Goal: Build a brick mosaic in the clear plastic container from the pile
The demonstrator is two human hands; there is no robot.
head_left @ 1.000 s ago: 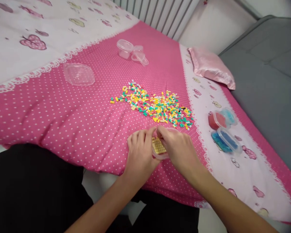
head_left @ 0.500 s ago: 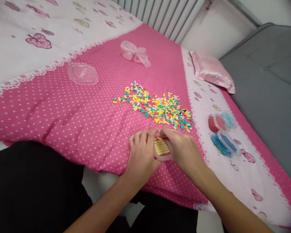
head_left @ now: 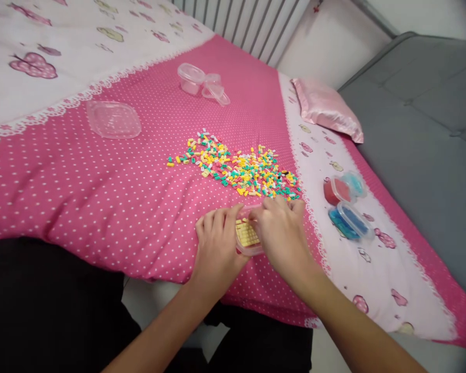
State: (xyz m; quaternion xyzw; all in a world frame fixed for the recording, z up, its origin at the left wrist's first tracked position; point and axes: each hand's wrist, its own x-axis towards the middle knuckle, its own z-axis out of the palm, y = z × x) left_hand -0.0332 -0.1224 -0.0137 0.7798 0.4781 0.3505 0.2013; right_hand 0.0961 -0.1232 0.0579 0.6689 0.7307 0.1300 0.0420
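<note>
A small clear tub (head_left: 248, 235) packed with yellow pieces sits on the pink dotted bedspread (head_left: 120, 191) near its front edge. My left hand (head_left: 217, 243) curls round the tub's left side and holds it. Over the tub's right side lies my right hand (head_left: 281, 233), its fingers bent down onto the rim and the pieces; what they pinch is hidden. Just beyond both hands lies a loose heap of yellow, green, white and pink beads (head_left: 236, 166).
A clear lid (head_left: 114, 119) lies at the left, and clear tubs with lids (head_left: 202, 85) stand further back. Tubs of red (head_left: 336, 190) and blue (head_left: 347, 220) pieces sit at the right. A pink pillow (head_left: 326, 109) and a grey sofa (head_left: 423, 134) lie beyond.
My right hand's fingers have spread lower over the tub's far rim. My left hand keeps its hold. The view has shifted slightly.
</note>
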